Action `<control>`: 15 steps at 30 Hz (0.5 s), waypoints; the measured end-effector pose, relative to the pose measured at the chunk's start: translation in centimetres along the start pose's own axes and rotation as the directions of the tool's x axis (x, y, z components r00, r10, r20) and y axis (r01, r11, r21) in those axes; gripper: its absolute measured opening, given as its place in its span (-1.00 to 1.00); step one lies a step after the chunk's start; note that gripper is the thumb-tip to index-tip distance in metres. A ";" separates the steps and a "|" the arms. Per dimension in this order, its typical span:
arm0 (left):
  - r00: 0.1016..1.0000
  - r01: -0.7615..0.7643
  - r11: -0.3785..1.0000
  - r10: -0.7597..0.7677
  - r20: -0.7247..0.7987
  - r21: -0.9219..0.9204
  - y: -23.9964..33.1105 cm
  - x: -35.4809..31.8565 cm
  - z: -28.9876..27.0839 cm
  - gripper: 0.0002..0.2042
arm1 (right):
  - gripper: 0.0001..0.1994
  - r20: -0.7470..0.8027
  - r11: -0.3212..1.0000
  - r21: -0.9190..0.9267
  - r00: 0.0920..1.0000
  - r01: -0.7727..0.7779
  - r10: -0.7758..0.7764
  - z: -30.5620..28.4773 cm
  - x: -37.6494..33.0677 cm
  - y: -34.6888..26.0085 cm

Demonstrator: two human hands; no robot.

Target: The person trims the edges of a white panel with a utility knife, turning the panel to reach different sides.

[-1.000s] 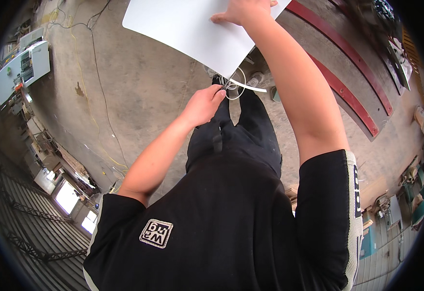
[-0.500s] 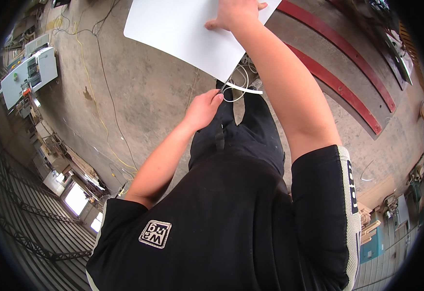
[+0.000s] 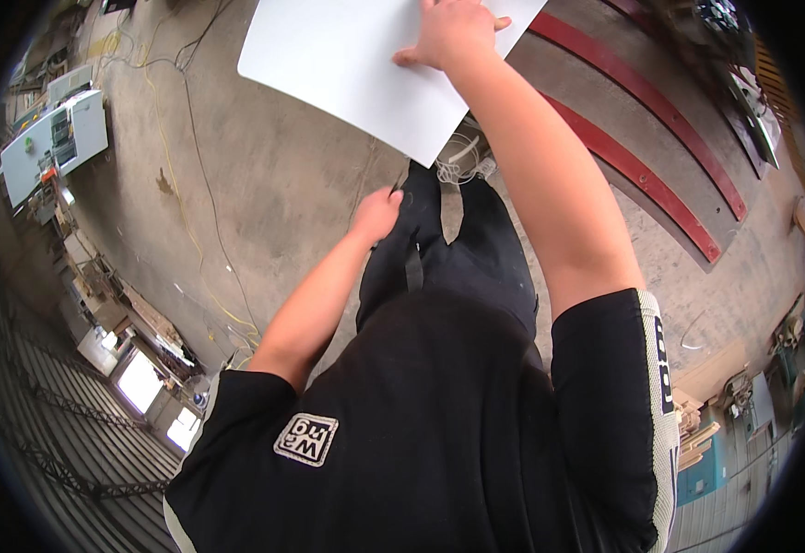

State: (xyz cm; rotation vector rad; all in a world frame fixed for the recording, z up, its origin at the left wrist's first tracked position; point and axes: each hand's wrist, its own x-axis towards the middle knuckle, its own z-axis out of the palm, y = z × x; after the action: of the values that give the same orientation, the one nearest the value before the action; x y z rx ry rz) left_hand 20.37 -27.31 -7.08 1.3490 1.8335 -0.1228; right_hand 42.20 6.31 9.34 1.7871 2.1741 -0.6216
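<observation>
Lying at the top of the view, a white panel [image 3: 347, 69] runs out past the upper edge, its near corner pointing down over the person's dark trousers [image 3: 476, 249]. Loops of thin white strip [image 3: 458, 164] hang or lie just beside that corner — which of the two, I cannot tell — near the shoes. The right forearm [image 3: 540, 166] crosses the panel's right edge and covers part of what lies there; beyond it, two long red bars [image 3: 619, 161] stretch down to the right. Well apart on the left, a yellow cable [image 3: 168, 157] and a dark cable [image 3: 197, 129] trail over the concrete floor [image 3: 282, 175], with pale grey equipment [image 3: 80, 124] farther out. The panel is directly under the right hand [image 3: 458, 35], whose grip is spread, thumb out to the left — palm down on the white face. The left hand [image 3: 378, 216] is below and left of the near corner, apart from the panel, its grip curled around a slim dark tool [image 3: 397, 187], mostly hidden.
</observation>
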 end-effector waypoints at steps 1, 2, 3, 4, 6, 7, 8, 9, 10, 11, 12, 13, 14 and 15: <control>0.973 -0.139 0.983 0.157 -0.168 0.118 -5.7 -0.6 1.8 -0.67 | 0.26 0.001 0.999 0.023 0.999 0.033 -0.033 -0.5 0.4 -0.4; 0.997 0.017 0.995 -0.024 -0.068 -0.098 -3.7 -0.5 1.7 -0.67 | 0.26 0.020 1.000 0.001 1.000 0.016 -0.016 0.3 0.8 0.5; 0.976 0.215 0.941 -0.213 0.034 -0.263 -1.7 -1.2 0.5 -0.67 | 0.26 0.046 1.000 -0.003 0.999 0.017 -0.017 0.8 0.8 0.7; 0.906 0.422 0.819 -0.386 0.173 -0.389 -0.8 -2.6 -0.8 -0.66 | 0.21 0.052 1.000 0.016 0.999 0.007 -0.008 1.1 0.3 0.6; 0.877 0.457 0.677 -0.452 0.165 -0.577 -2.3 -4.2 -1.7 -0.67 | 0.11 0.030 0.998 0.062 0.999 0.016 -0.018 0.1 -0.3 0.4; 0.868 0.448 0.597 -0.469 0.163 -0.666 -2.3 -4.0 -2.4 -0.66 | 0.19 -0.039 1.000 0.025 0.999 0.000 0.001 0.9 0.3 0.6; 0.874 0.423 0.573 -0.463 0.149 -0.702 -2.3 -3.9 -2.9 -0.68 | 0.26 -0.110 1.000 -0.012 0.994 -0.019 0.017 2.8 1.2 0.8; 0.877 0.402 0.542 -0.461 0.139 -0.738 -1.4 -4.1 -3.9 -0.70 | 0.33 -0.176 0.998 -0.049 0.984 -0.036 0.027 4.5 1.8 1.1; 0.877 0.376 0.509 -0.465 0.121 -0.774 -0.8 -4.3 -5.0 -0.72 | 0.26 -0.180 0.999 -0.047 0.984 -0.011 0.003 4.8 1.9 1.2; 0.886 0.339 0.484 -0.453 0.101 -0.807 -0.3 -4.0 -5.9 -0.73 | 0.25 -0.202 0.996 -0.092 0.979 -0.022 0.003 5.4 2.0 0.9; 0.894 0.299 0.457 -0.441 0.078 -0.838 -0.1 -3.5 -6.9 -0.74 | 0.26 -0.199 0.993 -0.115 0.980 -0.036 0.013 5.3 1.7 0.7; 0.900 0.260 0.429 -0.431 0.057 -0.865 -0.2 -3.1 -7.8 -0.74 | 0.26 -0.194 0.989 -0.137 0.981 -0.051 0.024 5.2 1.3 0.4; 0.920 0.180 0.381 -0.391 0.018 -0.907 -0.7 -2.2 -8.7 -0.75 | 0.25 -0.199 0.986 -0.155 0.980 -0.056 0.024 5.4 1.1 0.3; 0.926 0.110 0.369 -0.375 -0.040 -0.923 -0.9 -0.8 -9.9 -0.74 | 0.24 -0.202 0.982 -0.176 0.979 -0.065 0.028 5.6 1.0 0.3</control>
State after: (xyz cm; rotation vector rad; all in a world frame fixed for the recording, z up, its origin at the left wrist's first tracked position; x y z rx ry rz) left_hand 14.16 -23.17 -0.47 0.2653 1.7984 0.8563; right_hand 41.89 4.54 3.89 1.8644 2.2245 -0.2319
